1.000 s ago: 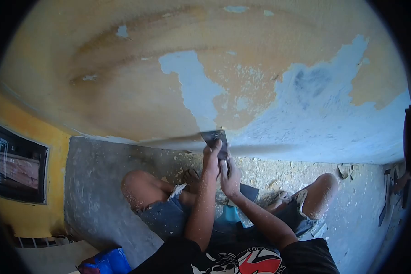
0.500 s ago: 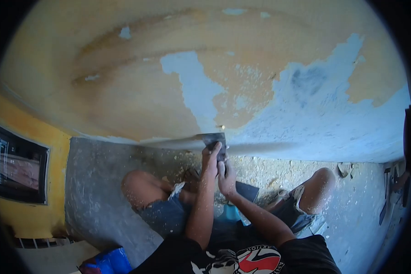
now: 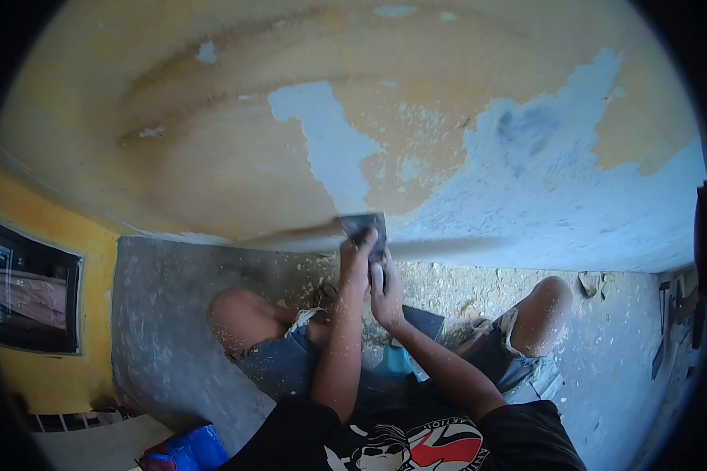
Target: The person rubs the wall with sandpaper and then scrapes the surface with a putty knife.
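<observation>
Both my hands are closed around one scraper (image 3: 364, 223), a wide dark blade whose handle is hidden in my fingers. My left hand (image 3: 356, 255) grips it higher up, with the thumb lying along the blade. Just below and to the right, my right hand (image 3: 386, 294) wraps the lower end. The blade's far edge meets the low part of the wall (image 3: 236, 180), where tan paint borders a bare whitish patch (image 3: 330, 141). Between my legs lies a second scraper with a teal handle (image 3: 397, 361) and a dark blade (image 3: 423, 322).
Paint flakes (image 3: 456, 286) litter the grey floor (image 3: 173, 314) along the wall's foot. My bent knees flank the work. At left is a dark-framed panel (image 3: 31, 286) on a yellow wall, with a blue object (image 3: 188, 449) below. Dark tools (image 3: 664, 330) lie at far right.
Both hands and the scraper have moved slightly up the wall and a little left. My view has shifted a little too.
</observation>
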### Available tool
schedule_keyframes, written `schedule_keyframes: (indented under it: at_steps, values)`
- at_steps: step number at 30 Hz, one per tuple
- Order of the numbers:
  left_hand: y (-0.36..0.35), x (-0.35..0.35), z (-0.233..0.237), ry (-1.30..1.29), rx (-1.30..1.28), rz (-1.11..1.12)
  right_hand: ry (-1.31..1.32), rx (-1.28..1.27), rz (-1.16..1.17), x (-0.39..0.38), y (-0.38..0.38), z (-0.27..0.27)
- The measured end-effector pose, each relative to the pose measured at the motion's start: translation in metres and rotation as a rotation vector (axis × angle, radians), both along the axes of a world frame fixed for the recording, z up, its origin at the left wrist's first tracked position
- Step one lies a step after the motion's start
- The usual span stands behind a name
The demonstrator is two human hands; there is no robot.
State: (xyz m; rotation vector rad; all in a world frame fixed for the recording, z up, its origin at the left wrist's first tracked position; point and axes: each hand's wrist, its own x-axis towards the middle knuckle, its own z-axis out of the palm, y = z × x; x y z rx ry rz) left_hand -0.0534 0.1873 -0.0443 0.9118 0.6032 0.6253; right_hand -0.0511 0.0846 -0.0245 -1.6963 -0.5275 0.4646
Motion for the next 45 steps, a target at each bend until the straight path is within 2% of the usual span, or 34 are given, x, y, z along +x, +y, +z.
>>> schedule_keyframes:
  at_steps: [1,2,3,5,6,7,9,13,14,16,18,19,21,23,27,29,31,32,33,34,35,36,37,39,40,41,43,44,45]
  values:
    - [-0.016,-0.003,0.009,0.058,-0.028,0.021,-0.082,0.019,-0.092,-0.008,-0.007,-0.02]
    - [-0.021,-0.002,0.006,-0.001,-0.04,0.016,-0.28,0.041,-0.159,-0.008,-0.008,-0.065]
    - [-0.025,0.0,0.0,-0.054,-0.059,0.013,-0.283,0.042,-0.169,-0.001,-0.01,-0.062]
    - [-0.029,0.008,-0.005,-0.012,-0.058,-0.032,-0.035,0.02,-0.055,0.004,-0.022,-0.052]
    - [-0.034,0.008,-0.007,0.022,-0.046,-0.074,0.058,0.018,-0.11,0.003,-0.026,-0.05]
    - [-0.039,0.01,-0.02,0.068,-0.005,-0.113,0.059,0.019,-0.11,0.0,-0.032,-0.054]
    - [-0.056,0.013,-0.022,0.024,-0.115,-0.074,-0.036,-0.017,-0.203,0.001,-0.043,-0.068]
    - [-0.056,0.025,-0.021,-0.055,-0.129,-0.048,-0.117,-0.061,-0.217,0.017,-0.043,-0.067]
    - [-0.055,0.027,-0.008,-0.086,-0.131,-0.043,-0.105,-0.069,-0.215,0.023,-0.04,-0.056]
    - [-0.051,0.031,-0.017,-0.101,-0.134,-0.021,-0.005,-0.03,-0.156,0.028,-0.04,-0.027]
    - [-0.057,0.028,-0.019,-0.09,-0.178,-0.045,0.02,-0.059,-0.145,0.021,-0.053,-0.048]
    - [-0.056,0.028,-0.053,-0.011,-0.153,-0.047,0.029,-0.073,-0.137,0.024,-0.054,-0.054]
    - [-0.062,0.032,-0.031,-0.107,-0.154,-0.001,-0.093,-0.053,-0.188,0.023,-0.048,-0.053]
    - [-0.055,0.027,-0.012,0.006,-0.134,-0.019,0.025,-0.037,-0.19,0.021,-0.041,-0.038]
    - [-0.058,0.024,-0.029,-0.013,-0.132,-0.023,0.051,-0.017,-0.171,0.018,-0.045,-0.046]
    - [-0.054,0.034,-0.013,-0.069,-0.142,0.004,-0.143,-0.03,-0.195,0.018,-0.04,-0.045]
    - [-0.053,0.026,0.005,0.069,-0.021,0.044,-0.001,-0.048,-0.193,0.021,-0.042,-0.037]
    - [-0.054,0.025,0.011,0.016,-0.083,0.025,0.081,-0.078,-0.135,0.023,-0.044,-0.036]
    - [-0.057,0.02,0.003,0.027,-0.087,0.031,0.149,-0.095,-0.078,0.024,-0.044,-0.035]
    - [-0.058,0.021,-0.007,0.011,-0.066,0.041,0.158,-0.055,-0.132,0.02,-0.044,-0.043]
    - [-0.057,0.023,-0.016,-0.013,-0.042,0.047,0.144,-0.043,-0.134,0.014,-0.045,-0.042]
    - [-0.055,0.024,-0.027,-0.007,-0.155,0.026,-0.018,-0.031,-0.164,0.011,-0.045,-0.043]
    - [-0.049,0.033,-0.018,-0.026,-0.147,0.016,-0.177,-0.024,-0.197,0.014,-0.04,-0.043]
    - [-0.047,0.024,0.005,0.027,-0.036,-0.009,-0.157,-0.068,-0.213,0.019,-0.035,-0.034]
    - [-0.048,0.022,0.019,0.099,-0.044,-0.018,-0.004,-0.047,-0.168,0.022,-0.036,-0.024]
    - [-0.054,0.015,0.011,0.119,-0.053,-0.011,0.147,-0.023,-0.123,0.018,-0.038,-0.018]
    - [-0.055,0.026,0.002,0.031,-0.038,0.073,0.101,-0.017,-0.124,0.016,-0.039,-0.034]
    - [-0.055,0.029,0.014,-0.047,-0.124,0.055,-0.042,0.011,-0.165,0.015,-0.037,-0.034]
    - [-0.056,0.029,0.023,-0.046,-0.106,0.049,-0.179,0.033,-0.209,0.017,-0.034,-0.039]
